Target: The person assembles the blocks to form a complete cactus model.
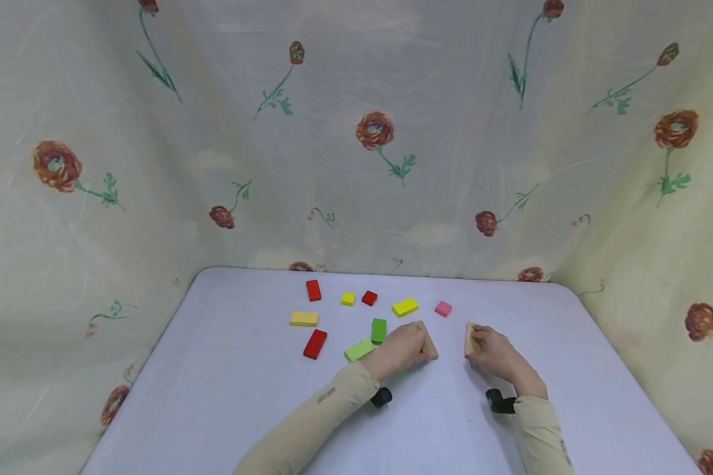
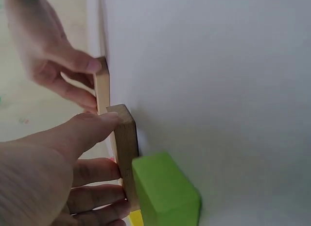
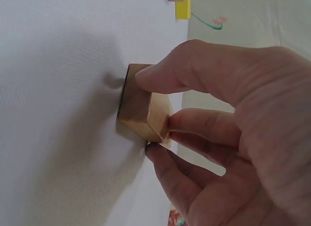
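My left hand [image 1: 399, 351] grips a plain wooden block [image 1: 430, 344] on the white table, thumb on its near end and fingers along its side in the left wrist view. A second wooden block [image 1: 470, 340] stands a short gap to the right, held by my right hand [image 1: 500, 356]. In the right wrist view the thumb presses one face of that wooden block [image 3: 136, 99], with fingertips at its other sides. Close beside the left hand lie a light green block [image 1: 359, 349] and a darker green block [image 1: 379, 331]. Part of the left block is hidden by fingers.
Behind the hands lie a yellow block [image 1: 405, 307], a pink block [image 1: 443, 309], a small red block [image 1: 370, 298] and a small yellow block [image 1: 348, 299]. Further left are a pale yellow block [image 1: 304, 318] and two red blocks [image 1: 315, 344]. A flowered curtain [image 1: 440, 218] surrounds the table.
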`<state>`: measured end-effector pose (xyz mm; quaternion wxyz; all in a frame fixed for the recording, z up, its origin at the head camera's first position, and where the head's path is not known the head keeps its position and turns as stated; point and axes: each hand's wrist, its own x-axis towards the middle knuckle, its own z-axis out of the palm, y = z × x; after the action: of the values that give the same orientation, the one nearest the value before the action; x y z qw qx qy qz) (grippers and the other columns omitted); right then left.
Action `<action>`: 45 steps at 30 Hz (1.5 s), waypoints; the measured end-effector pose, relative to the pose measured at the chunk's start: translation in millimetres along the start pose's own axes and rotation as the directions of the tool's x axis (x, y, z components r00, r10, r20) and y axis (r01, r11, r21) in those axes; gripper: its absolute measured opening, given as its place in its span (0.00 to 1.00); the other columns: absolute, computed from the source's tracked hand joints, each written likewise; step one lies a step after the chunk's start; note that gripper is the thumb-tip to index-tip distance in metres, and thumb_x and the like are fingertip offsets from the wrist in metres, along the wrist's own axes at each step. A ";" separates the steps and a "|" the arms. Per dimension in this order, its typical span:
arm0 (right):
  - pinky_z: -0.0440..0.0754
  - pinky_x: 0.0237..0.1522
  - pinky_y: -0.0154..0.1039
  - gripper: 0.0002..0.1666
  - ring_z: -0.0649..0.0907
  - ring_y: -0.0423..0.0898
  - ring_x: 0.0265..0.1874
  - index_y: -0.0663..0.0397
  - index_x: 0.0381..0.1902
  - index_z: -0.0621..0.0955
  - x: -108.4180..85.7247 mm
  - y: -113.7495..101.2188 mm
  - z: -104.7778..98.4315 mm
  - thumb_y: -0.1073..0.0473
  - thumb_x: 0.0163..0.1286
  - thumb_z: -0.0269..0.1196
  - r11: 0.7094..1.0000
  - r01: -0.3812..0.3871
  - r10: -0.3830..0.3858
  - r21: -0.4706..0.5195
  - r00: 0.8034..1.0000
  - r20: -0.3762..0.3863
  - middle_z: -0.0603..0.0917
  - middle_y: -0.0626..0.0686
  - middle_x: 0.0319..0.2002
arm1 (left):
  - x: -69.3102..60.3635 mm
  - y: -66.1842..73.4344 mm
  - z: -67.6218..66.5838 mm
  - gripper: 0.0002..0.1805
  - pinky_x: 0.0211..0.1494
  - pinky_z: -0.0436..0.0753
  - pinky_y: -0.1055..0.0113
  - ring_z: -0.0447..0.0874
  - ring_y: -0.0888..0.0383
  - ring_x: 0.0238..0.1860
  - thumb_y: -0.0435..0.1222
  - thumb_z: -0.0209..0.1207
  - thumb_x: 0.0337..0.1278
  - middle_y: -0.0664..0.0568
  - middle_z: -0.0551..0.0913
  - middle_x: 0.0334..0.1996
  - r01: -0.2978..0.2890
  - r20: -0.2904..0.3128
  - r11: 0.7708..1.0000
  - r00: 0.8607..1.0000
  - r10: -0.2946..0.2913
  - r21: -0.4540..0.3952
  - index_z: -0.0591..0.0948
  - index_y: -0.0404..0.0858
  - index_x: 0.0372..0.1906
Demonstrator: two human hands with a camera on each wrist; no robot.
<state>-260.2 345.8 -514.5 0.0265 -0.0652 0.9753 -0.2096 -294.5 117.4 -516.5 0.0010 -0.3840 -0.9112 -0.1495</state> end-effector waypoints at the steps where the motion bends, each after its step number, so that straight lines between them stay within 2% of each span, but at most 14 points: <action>1: 0.71 0.59 0.61 0.34 0.70 0.70 0.61 0.79 0.56 0.73 -0.1 0.3 -0.1 0.61 0.57 0.68 1.000 0.003 -0.003 -0.007 1.000 -0.004 0.69 0.73 0.63 | -1.8 2.6 0.9 0.03 0.46 0.73 0.80 0.71 0.69 0.37 0.38 0.67 0.56 0.62 0.80 0.34 -0.018 -0.002 0.999 1.000 0.018 0.031 0.89 0.47 0.34; 6: 0.73 0.57 0.60 0.34 0.72 0.70 0.60 0.80 0.55 0.74 -0.6 2.3 -1.3 0.61 0.55 0.69 0.999 0.011 -0.011 -0.032 1.000 -0.019 0.70 0.74 0.62 | -10.2 13.8 5.6 0.07 0.41 0.73 0.77 0.71 0.66 0.30 0.43 0.66 0.56 0.60 0.80 0.26 -0.085 -0.006 0.983 0.996 0.087 0.166 0.87 0.45 0.28; 10: 0.73 0.57 0.60 0.34 0.72 0.70 0.59 0.80 0.54 0.74 -1.8 3.8 -1.1 0.62 0.55 0.69 1.000 0.014 -0.014 -0.020 0.999 -0.033 0.71 0.74 0.61 | -16.0 16.8 8.9 0.08 0.40 0.74 0.79 0.72 0.67 0.30 0.44 0.65 0.56 0.58 0.80 0.30 -0.095 -0.016 0.976 0.995 0.100 0.197 0.86 0.44 0.31; 16: 0.74 0.56 0.59 0.34 0.72 0.70 0.59 0.80 0.56 0.73 -3.2 3.6 0.0 0.62 0.56 0.68 1.000 -0.004 0.004 0.000 1.000 -0.017 0.70 0.74 0.62 | -23.6 15.5 13.4 0.07 0.42 0.77 0.80 0.75 0.67 0.35 0.41 0.64 0.58 0.55 0.81 0.36 -0.095 -0.015 0.988 0.995 0.097 0.121 0.85 0.41 0.34; 24: 0.71 0.59 0.61 0.34 0.70 0.71 0.61 0.80 0.56 0.73 -3.6 2.9 1.0 0.62 0.56 0.68 1.000 0.015 -0.015 -0.004 1.000 -0.015 0.70 0.74 0.62 | -30.7 12.8 12.2 0.13 0.55 0.78 0.75 0.80 0.61 0.53 0.45 0.64 0.59 0.51 0.82 0.48 -0.087 0.000 0.994 0.996 0.087 0.071 0.85 0.41 0.42; 25: 0.71 0.59 0.61 0.34 0.71 0.70 0.61 0.79 0.56 0.74 -0.7 9.8 5.6 0.60 0.57 0.68 1.000 0.028 -0.028 -0.007 0.999 -0.027 0.70 0.73 0.62 | -32.3 12.0 11.5 0.15 0.55 0.78 0.75 0.79 0.61 0.54 0.46 0.64 0.59 0.51 0.82 0.49 -0.089 0.000 0.994 0.996 0.089 0.065 0.85 0.41 0.44; 27: 0.71 0.59 0.61 0.34 0.70 0.70 0.61 0.79 0.56 0.74 0.1 9.4 5.5 0.59 0.57 0.68 1.000 0.027 -0.027 -0.010 0.999 -0.022 0.70 0.73 0.62 | -35.2 9.0 11.3 0.16 0.53 0.78 0.76 0.80 0.63 0.51 0.46 0.64 0.58 0.52 0.82 0.48 -0.085 0.002 0.996 0.996 0.085 0.027 0.85 0.41 0.46; 31: 0.72 0.59 0.61 0.34 0.71 0.70 0.61 0.78 0.56 0.74 0.8 9.0 6.0 0.59 0.57 0.68 1.000 0.023 -0.023 -0.016 1.000 -0.021 0.70 0.73 0.62 | -41.6 1.3 10.9 0.20 0.53 0.77 0.76 0.80 0.64 0.49 0.48 0.64 0.57 0.53 0.82 0.51 -0.069 0.011 0.997 0.998 0.069 -0.021 0.84 0.43 0.51; 32: 0.71 0.59 0.61 0.34 0.70 0.70 0.61 0.79 0.56 0.73 -1.6 2.3 1.7 0.61 0.57 0.68 1.000 0.013 -0.013 -0.014 1.000 -0.009 0.70 0.74 0.62 | -43.0 -0.8 10.6 0.20 0.53 0.77 0.76 0.80 0.65 0.48 0.48 0.64 0.57 0.54 0.82 0.51 -0.059 0.017 0.998 0.998 0.060 -0.031 0.83 0.43 0.52; 34: 0.71 0.59 0.61 0.34 0.71 0.70 0.61 0.79 0.56 0.73 -0.9 3.0 1.8 0.61 0.57 0.68 1.000 0.018 -0.018 -0.011 1.000 -0.013 0.70 0.74 0.62 | -46.2 -4.3 8.6 0.21 0.57 0.76 0.74 0.79 0.63 0.53 0.48 0.64 0.57 0.53 0.81 0.54 -0.042 0.029 0.998 0.999 0.043 -0.038 0.83 0.44 0.54; 37: 0.72 0.58 0.60 0.34 0.72 0.69 0.60 0.79 0.56 0.73 0.2 3.6 1.6 0.61 0.57 0.68 1.000 0.026 -0.026 -0.006 1.000 -0.017 0.70 0.74 0.62 | -51.6 -11.0 5.9 0.22 0.58 0.76 0.73 0.79 0.63 0.54 0.48 0.64 0.57 0.55 0.81 0.55 -0.014 0.048 0.998 0.999 0.017 -0.064 0.82 0.45 0.55; 45: 0.73 0.58 0.59 0.36 0.72 0.67 0.61 0.79 0.58 0.72 0.6 3.5 1.5 0.60 0.58 0.68 1.000 0.001 -0.001 0.022 1.000 -0.003 0.68 0.73 0.64 | -67.3 -26.4 -3.8 0.24 0.63 0.74 0.68 0.77 0.62 0.60 0.49 0.65 0.55 0.55 0.80 0.58 0.006 0.058 0.997 0.998 -0.002 -0.075 0.82 0.45 0.56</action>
<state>-261.1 348.3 -517.4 0.0257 -0.0651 0.9729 -0.2204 -266.0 51.9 -528.0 -0.0402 -0.3860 -0.9053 -0.1727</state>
